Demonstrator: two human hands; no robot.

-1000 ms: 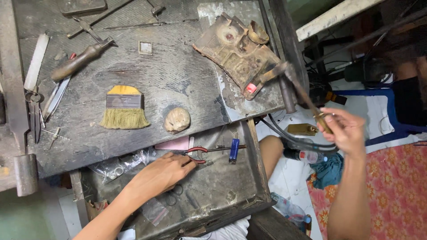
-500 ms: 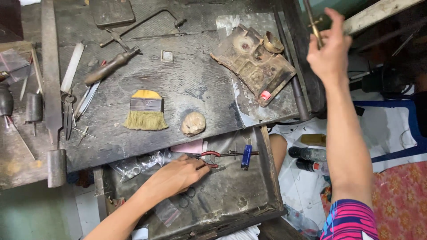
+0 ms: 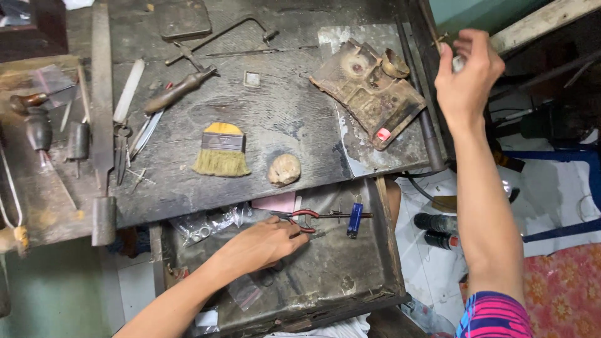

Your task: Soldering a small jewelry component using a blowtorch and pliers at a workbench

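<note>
My left hand lies in the open drawer under the bench, fingers resting beside red-handled pliers; it grips nothing that I can see. A blue lighter sits just right of the pliers. My right hand is raised past the right edge of the dark workbench, fingers pinched on a small thin brass-coloured piece. A worn metal block tool lies on the bench left of that hand.
On the bench lie a yellow flat brush, a round pale lump, a frame saw, files and scissors. A metal rod runs along the right edge. Two dark bottles and a red patterned mat are on the floor.
My right hand rose from low at the right, by the floor, to above the bench's right edge. The view shifted slightly. My left hand stayed in the drawer by the pliers.
</note>
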